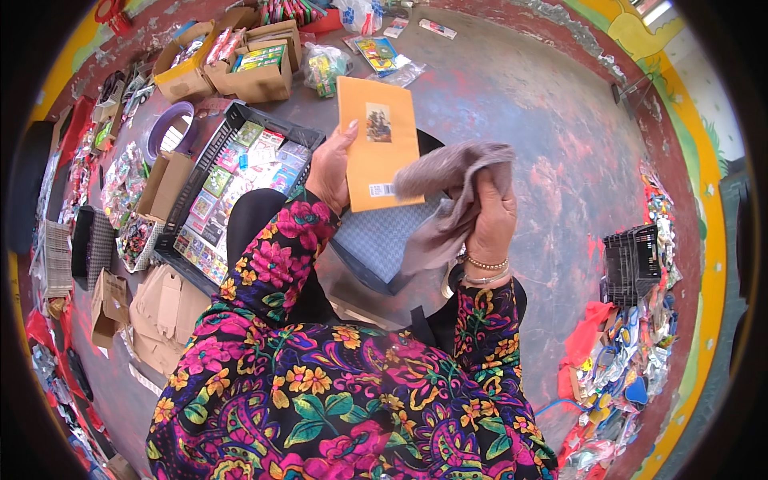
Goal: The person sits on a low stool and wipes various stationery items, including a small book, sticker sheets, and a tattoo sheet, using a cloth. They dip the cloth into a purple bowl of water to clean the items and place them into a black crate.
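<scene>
In my left hand (330,170) is an orange-yellow notebook (380,156), held up by its left edge with the thumb on the cover. The cover carries a small dark picture in the middle and a barcode label near the bottom. My right hand (490,216) grips a bunched grey-brown cloth (456,180). One fold of the cloth lies against the notebook's lower right side. Below both hands is a blue box with a woven-pattern surface (380,248), partly covered by the notebook and the cloth.
To the left stands a black plastic crate (232,120) holding colourful small packs, with a purple basket (170,132) beyond it. Cardboard boxes of goods (260,76) are at the far left. Flattened cardboard (168,300) lies nearer. Another black crate (632,264) and mixed goods line the right wall.
</scene>
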### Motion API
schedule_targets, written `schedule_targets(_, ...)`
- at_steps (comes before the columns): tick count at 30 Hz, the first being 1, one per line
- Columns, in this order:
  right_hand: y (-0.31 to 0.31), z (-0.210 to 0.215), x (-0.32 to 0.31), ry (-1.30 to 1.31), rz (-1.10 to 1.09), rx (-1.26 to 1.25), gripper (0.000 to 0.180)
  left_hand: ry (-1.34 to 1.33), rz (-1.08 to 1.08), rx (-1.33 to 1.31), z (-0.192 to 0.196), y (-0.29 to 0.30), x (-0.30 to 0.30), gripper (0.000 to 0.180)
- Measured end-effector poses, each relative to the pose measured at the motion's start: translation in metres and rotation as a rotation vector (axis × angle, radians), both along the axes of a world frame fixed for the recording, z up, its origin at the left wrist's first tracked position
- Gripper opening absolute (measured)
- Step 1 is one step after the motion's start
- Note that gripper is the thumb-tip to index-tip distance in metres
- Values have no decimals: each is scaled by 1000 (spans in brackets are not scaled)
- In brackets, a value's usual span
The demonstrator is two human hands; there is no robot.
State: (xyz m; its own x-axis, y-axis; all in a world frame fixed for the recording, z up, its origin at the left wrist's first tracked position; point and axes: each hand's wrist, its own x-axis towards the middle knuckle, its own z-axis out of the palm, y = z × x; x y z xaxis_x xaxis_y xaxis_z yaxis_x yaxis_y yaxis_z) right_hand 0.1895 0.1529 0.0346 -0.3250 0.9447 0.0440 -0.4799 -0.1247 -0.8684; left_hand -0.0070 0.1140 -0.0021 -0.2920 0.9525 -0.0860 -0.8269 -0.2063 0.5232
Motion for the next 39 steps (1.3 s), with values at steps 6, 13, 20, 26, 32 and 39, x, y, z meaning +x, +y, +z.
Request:
schedule_targets(6,-8,-56,-28,-608,9,872,43,11,-229,-124,-5,-10,51,44)
schedule_targets(13,12,-60,-36,-760,-212,1049,41,301,-337,-235,-1,-27,61,41)
schedule_targets(20,42,-66,-26,-663,-360,774,35,364,-430,-91,-15,-34,67,49)
schedule_targets(26,-23,-64,-51,-639,-8,913,45,68,-180,-119,-28,-8,32,47)
schedule_targets(32,-37,-58,-51,-950,-36,1277,46,-249,-177,-56,-28,-6,19,45)
schedule_targets(39,16,-65,-43,-654,-417,770,38,-137,-325,-7,-11,-17,34,44)
